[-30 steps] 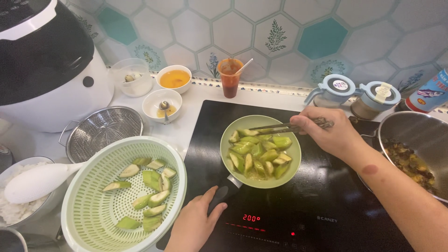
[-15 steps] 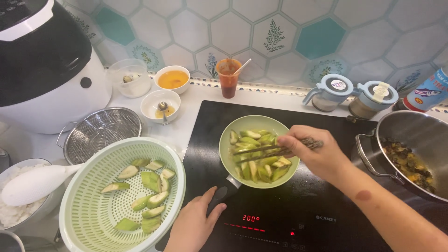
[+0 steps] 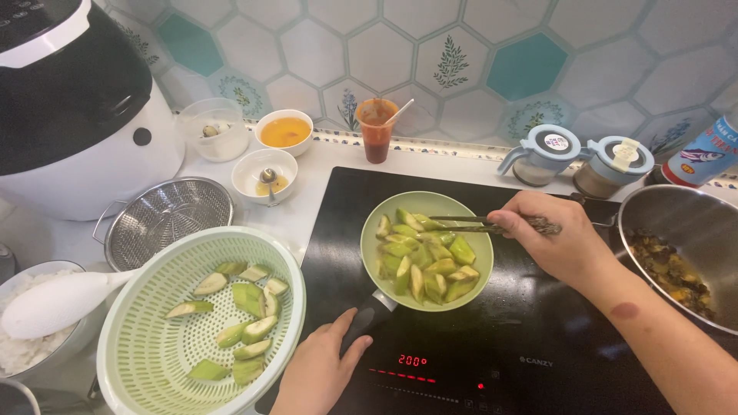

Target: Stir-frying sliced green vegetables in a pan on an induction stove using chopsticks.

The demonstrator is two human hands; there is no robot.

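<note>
A small light-green frying pan (image 3: 477,238) full of green vegetable wedges (image 3: 421,260) sits on a black induction cooktop (image 3: 538,338). My left hand (image 3: 321,370) grips the pan's dark handle (image 3: 367,317) at the front. My right hand (image 3: 560,244) holds a pair of chopsticks (image 3: 470,224) whose tips reach over the wedges at the back of the pan. To the left stands a light-green plastic colander (image 3: 138,361) holding several more raw wedges (image 3: 238,315).
A steel pot (image 3: 653,207) with dark cooked food stands at the right edge. Behind it are two lidded jars (image 3: 584,157) and a bottle (image 3: 703,154). A white-and-black rice cooker (image 3: 77,115), metal strainer (image 3: 165,219), small bowls (image 3: 265,173), cup of red sauce (image 3: 377,131) and rice paddle (image 3: 58,303) sit left.
The chopsticks swept forward across the wedges and are back at the rear of the pan. My left hand has stayed on the handle.
</note>
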